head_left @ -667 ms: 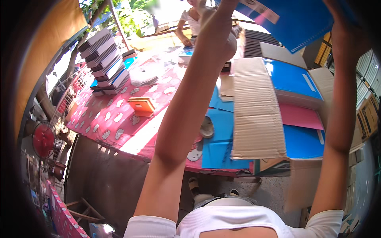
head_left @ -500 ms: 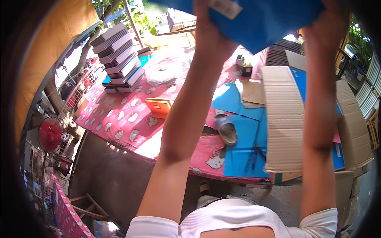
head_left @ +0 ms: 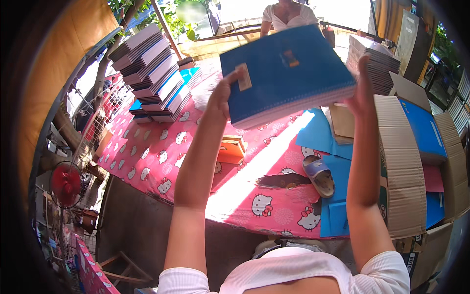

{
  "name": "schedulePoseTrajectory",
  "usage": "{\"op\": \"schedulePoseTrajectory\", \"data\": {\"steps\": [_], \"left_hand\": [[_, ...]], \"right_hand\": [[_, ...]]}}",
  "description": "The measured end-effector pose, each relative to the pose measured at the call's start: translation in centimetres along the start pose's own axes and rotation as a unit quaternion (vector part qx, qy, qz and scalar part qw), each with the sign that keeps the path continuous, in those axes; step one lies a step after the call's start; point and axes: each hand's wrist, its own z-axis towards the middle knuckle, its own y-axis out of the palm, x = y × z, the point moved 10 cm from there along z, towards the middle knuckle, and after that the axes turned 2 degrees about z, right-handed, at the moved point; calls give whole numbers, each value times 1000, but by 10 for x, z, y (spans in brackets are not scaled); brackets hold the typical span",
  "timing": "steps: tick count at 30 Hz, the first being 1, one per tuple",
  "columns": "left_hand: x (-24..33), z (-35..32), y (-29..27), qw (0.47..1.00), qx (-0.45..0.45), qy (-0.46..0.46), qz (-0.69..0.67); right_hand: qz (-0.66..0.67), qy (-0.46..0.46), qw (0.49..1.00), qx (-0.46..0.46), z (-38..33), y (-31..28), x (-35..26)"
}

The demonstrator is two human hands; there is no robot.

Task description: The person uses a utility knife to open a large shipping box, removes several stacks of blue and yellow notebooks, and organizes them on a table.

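Hands (head_left: pixel 225 95) (head_left: pixel 362 91) grip blue notebooks (head_left: pixel 293 73) by edges, above tablecloth (head_left: pixel 284 202).

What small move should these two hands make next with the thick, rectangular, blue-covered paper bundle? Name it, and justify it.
Probably lower the blue-covered bundle toward the pink, white-printed tablecloth, avoiding the blue-strapped slipper lying to the right. The bundle is tilted and held up over the cloth, with the left hand gripping its left end and the right hand at its right.

Label (head_left: pixel 244 77) on blue stack (head_left: pixel 293 81) blurred; co-worker (head_left: pixel 290 15) cut off above.
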Motion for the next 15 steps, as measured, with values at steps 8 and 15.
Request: {"op": "schedulePoseTrajectory", "data": {"steps": [8,15], "left_hand": [[-118,86,-115,975,128,-152,103],[-180,95,-146,933,154,-290,146]], "right_hand": [[-13,206,973,100,1,-130,211],[-103,302,929,189,4,-206,297]]}}
